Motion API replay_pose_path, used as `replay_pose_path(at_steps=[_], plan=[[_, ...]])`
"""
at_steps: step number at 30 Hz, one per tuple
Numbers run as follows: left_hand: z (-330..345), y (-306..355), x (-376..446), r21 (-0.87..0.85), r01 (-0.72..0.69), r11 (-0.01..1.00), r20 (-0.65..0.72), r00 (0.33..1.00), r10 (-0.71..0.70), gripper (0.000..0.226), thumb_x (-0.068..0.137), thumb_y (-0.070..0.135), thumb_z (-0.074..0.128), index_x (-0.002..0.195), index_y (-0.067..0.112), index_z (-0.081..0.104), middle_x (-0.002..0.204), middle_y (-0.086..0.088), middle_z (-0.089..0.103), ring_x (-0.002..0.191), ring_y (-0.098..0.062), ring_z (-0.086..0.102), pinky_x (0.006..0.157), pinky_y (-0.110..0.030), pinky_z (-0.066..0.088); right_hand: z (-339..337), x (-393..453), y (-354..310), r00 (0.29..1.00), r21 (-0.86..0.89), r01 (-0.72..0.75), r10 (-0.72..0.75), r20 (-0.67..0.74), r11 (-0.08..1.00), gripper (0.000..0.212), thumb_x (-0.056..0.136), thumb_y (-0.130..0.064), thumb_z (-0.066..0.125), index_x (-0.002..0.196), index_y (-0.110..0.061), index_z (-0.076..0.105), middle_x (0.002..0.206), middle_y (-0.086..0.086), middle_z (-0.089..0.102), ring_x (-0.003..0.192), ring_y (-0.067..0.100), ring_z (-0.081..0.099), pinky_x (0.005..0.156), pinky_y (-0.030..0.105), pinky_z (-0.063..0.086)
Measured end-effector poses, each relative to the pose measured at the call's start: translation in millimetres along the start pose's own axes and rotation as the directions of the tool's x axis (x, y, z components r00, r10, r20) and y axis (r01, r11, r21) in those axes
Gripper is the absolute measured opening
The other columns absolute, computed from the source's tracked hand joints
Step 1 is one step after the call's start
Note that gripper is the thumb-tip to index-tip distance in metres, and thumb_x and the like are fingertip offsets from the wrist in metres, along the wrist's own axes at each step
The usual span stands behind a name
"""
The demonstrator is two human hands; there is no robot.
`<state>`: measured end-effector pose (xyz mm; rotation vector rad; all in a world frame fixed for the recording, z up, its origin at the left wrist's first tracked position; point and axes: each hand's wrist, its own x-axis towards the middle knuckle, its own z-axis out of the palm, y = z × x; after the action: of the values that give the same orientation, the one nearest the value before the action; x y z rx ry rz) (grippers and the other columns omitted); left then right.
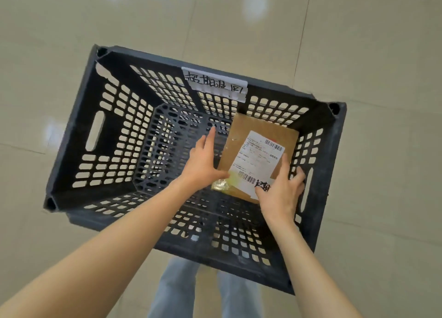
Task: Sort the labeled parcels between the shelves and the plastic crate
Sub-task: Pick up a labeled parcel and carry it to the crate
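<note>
- Dark slatted plastic formed the crate (95, 136), which stood on the tiled floor (382, 54); a handwritten white tag (215, 83) hung on its far wall.
- Left hand (203, 162) had a spread grip, fingers straight, the palm edge against the parcel's left side, steadying rather than gripping.
- Cardboard parcel (253, 136) sat tilted inside the crate's right half, shipping label (257, 160) facing up.
- Right hand (279, 188) pinched the parcel's near right corner, thumb on the label, fingers curled underneath.
- Lowering it flat toward the right wall, label upward, then releasing both hands together, would likely keep it readable.
</note>
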<state>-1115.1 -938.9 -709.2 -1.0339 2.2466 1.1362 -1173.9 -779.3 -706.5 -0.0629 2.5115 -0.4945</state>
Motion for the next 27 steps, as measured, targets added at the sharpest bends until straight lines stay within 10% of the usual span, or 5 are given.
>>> replay_pose_path(at_steps=[14,21,27], plan=[[-192,1,-233,-0.227,-0.026,0.974,-0.522,0.847,-0.099,0.117,0.067,0.03,0.081,0.149,0.025,-0.002,0.154,-0.01,0.02,0.14,-0.029,0.022,0.113,-0.045,0.024,-111,-162,-212,0.813,-0.07,0.582,-0.576,0.086,0.81,0.092,0.077,-0.013,0.071,0.149,-0.024,0.015,0.15,0.016,0.022,0.136,0.034,0.025,0.111,0.045,0.03],[-225,-102,-427,-0.401,0.052,0.915,-0.748,0.557,-0.36,0.111,0.068,0.031,0.08,0.149,0.023,0.004,0.148,-0.013,0.028,0.136,-0.028,0.027,0.11,-0.037,0.026,-67,-347,-286,0.469,-0.028,0.878,-0.846,0.254,0.478,0.09,0.079,-0.012,0.071,0.148,-0.022,0.015,0.151,0.016,0.023,0.137,0.035,0.023,0.112,0.043,0.028],[-167,-194,-654,-0.48,0.285,0.83,-0.795,0.259,-0.548,0.099,0.071,0.036,0.077,0.148,0.019,0.016,0.148,-0.013,0.032,0.134,-0.033,0.031,0.109,-0.042,0.029,-12,-574,-254,0.034,0.112,0.99,-0.91,0.414,0.088,0.09,0.08,-0.012,0.068,0.149,-0.022,0.012,0.152,0.013,0.021,0.138,0.034,0.021,0.113,0.043,0.024]])
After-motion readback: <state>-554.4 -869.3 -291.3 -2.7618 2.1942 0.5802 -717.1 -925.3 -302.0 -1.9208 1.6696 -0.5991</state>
